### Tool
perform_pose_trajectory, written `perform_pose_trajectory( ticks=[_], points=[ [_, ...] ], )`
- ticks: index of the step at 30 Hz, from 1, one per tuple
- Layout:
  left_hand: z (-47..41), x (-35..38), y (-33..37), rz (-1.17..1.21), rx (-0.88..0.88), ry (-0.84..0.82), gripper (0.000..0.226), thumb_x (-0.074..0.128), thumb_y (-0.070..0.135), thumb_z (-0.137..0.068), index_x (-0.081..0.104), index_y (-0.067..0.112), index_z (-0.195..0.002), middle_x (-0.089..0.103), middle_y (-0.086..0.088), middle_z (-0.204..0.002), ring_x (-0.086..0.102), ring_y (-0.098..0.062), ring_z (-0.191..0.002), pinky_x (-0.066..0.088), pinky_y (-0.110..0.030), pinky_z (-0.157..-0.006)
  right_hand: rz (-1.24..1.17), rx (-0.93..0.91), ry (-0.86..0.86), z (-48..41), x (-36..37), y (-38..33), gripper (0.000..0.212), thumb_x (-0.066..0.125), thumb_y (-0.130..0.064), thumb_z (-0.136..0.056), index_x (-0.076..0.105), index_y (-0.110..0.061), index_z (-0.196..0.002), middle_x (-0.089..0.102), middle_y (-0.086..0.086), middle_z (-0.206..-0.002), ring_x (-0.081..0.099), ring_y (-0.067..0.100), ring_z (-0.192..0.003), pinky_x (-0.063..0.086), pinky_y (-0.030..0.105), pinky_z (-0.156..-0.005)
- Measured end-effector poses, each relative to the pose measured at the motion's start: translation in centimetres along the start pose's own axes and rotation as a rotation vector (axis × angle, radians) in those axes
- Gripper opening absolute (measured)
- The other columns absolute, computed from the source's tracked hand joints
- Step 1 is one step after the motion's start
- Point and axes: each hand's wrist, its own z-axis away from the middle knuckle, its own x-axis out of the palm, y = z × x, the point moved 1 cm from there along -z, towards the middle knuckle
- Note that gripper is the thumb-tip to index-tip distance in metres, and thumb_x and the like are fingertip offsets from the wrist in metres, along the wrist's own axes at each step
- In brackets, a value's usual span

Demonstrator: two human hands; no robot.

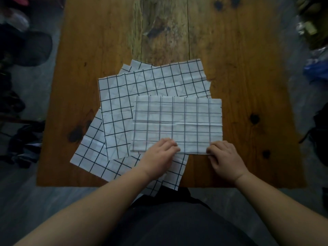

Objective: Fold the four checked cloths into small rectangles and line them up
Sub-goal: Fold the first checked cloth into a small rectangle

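- Head view: a wooden desk [99, 41] fills the middle of the frame; four white checked cloths lie overlapped on its near half.
- Top cloth [177, 121]: right of centre, squared to the desk edge, a crease running across it, its grid lines showing fainter than the others'.
- Second cloth [117, 110]: flat beneath it, reaching left.
- Third cloth [177, 77]: tilted, reaching toward the top of the frame.
- Lowest cloth [90, 157]: skewed at lower left, one corner hanging over the near desk edge.
- Left hand [159, 152]: fingers curled on the top cloth's near edge, lower centre.
- Right hand [224, 155]: clamped on the same edge near its lower right corner, thumb below.
- Dark, blurred objects lie on the grey floor [40, 96] at left.
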Motion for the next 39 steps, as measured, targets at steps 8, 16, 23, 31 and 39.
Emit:
perform_pose_trajectory(
  ticks=[8,16,23,31,39],
  points=[
    [-0.9,2.7,2.7,-0.067,-0.178,-0.197,0.038,0.058,0.028,-0.090,0.063,0.017,-0.126,0.063,-0.003,-0.122,0.054,-0.026,-0.114,0.050,-0.043,-0.093,0.027,0.017,0.034,-0.2,0.5,1.0,0.008,0.063,-0.018,-0.092,0.066,-0.021,-0.100,0.062,-0.003,-0.103,0.054,0.022,-0.097,0.043,0.037,-0.084],
    [-1.0,2.9,6.0,-0.150,-0.297,-0.065,0.030,0.062,0.031,-0.086,0.062,0.018,-0.114,0.063,-0.003,-0.115,0.056,-0.027,-0.109,0.048,-0.041,-0.088,-0.009,-0.034,0.069,1.8,-0.4,-2.0,0.007,0.060,-0.028,-0.081,0.056,-0.028,-0.087,0.055,-0.010,-0.092,0.051,0.019,-0.091,0.038,0.037,-0.078],
    [-1.5,3.4,8.9,-0.175,-0.487,-0.138,0.061,0.052,0.038,-0.093,0.036,0.027,-0.151,0.042,0.003,-0.153,0.037,-0.023,-0.137,0.034,-0.040,-0.106,-0.054,-0.133,0.064,4.3,-1.2,-5.0,0.020,0.049,-0.044,-0.082,0.055,-0.030,-0.094,0.057,-0.011,-0.095,0.053,0.016,-0.094,0.040,0.037,-0.085],
    [3.3,1.6,6.2,0.051,-0.385,0.002,0.050,0.045,0.028,-0.086,0.066,0.018,-0.130,0.068,-0.010,-0.126,0.063,-0.034,-0.111,0.052,-0.045,-0.095,-0.024,-0.177,0.051,4.3,-1.0,-3.3,0.050,0.060,-0.029,-0.086,0.053,-0.024,-0.135,0.057,-0.004,-0.136,0.049,0.019,-0.128,0.033,0.045,-0.114],
    [9.4,0.7,3.6,0.239,-0.402,0.130,0.054,0.042,0.009,-0.088,0.059,0.021,-0.138,0.058,-0.001,-0.141,0.047,-0.022,-0.134,0.037,-0.039,-0.114,0.094,-0.244,0.003,2.7,-0.9,-3.0,0.046,0.074,-0.022,-0.078,0.062,-0.030,-0.122,0.062,-0.007,-0.129,0.053,0.020,-0.127,0.032,0.047,-0.112]
  ],
)
